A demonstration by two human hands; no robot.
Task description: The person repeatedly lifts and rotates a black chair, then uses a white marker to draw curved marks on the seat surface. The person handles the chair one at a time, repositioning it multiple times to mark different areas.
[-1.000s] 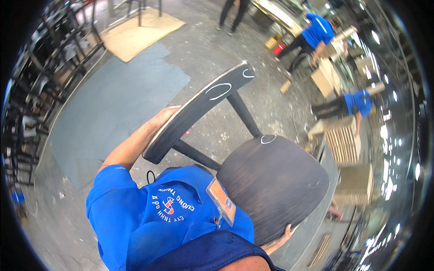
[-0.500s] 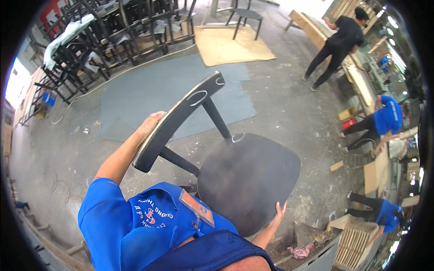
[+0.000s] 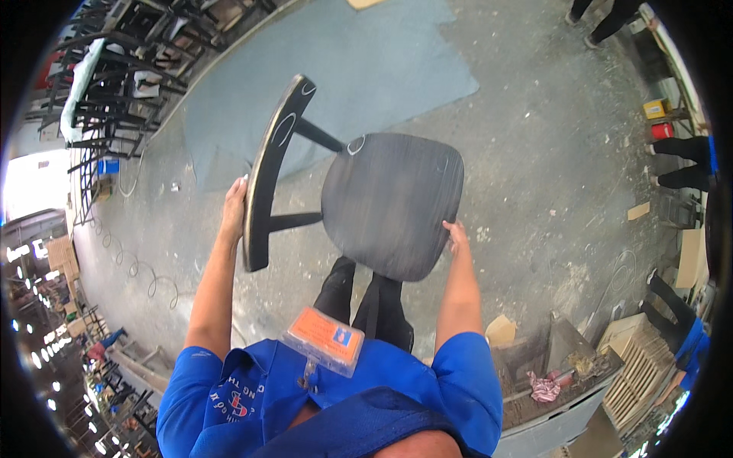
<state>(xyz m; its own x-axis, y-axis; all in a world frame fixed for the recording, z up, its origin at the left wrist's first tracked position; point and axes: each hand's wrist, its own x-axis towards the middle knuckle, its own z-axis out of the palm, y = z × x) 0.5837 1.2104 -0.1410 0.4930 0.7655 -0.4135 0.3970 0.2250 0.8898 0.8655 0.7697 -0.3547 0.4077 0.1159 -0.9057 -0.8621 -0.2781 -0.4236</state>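
Note:
A black wooden chair (image 3: 393,202) is held out in front of me, off to neither side, its curved backrest on the left and its rounded seat on the right. White chalk loops mark the backrest, and another sits at the seat's rear edge. My left hand (image 3: 234,204) grips the outer side of the backrest, its fingers partly hidden behind the wood. At the seat's right edge my right hand (image 3: 456,235) is closed on the rim, with some fingers out of sight underneath. The chair's legs are hidden below the seat.
A blue-grey mat (image 3: 321,46) covers the floor ahead. Stacked black chair frames (image 3: 126,69) fill the far left. At the lower right stands a workbench (image 3: 534,382) with a crumpled pink cloth (image 3: 544,387); near it is a slatted wooden crate (image 3: 637,362). Co-workers appear along the right edge.
My view has turned downward and to the right. The chair, still in both hands, has swung round so the backrest stands more upright in view and the seat lies further ahead of me.

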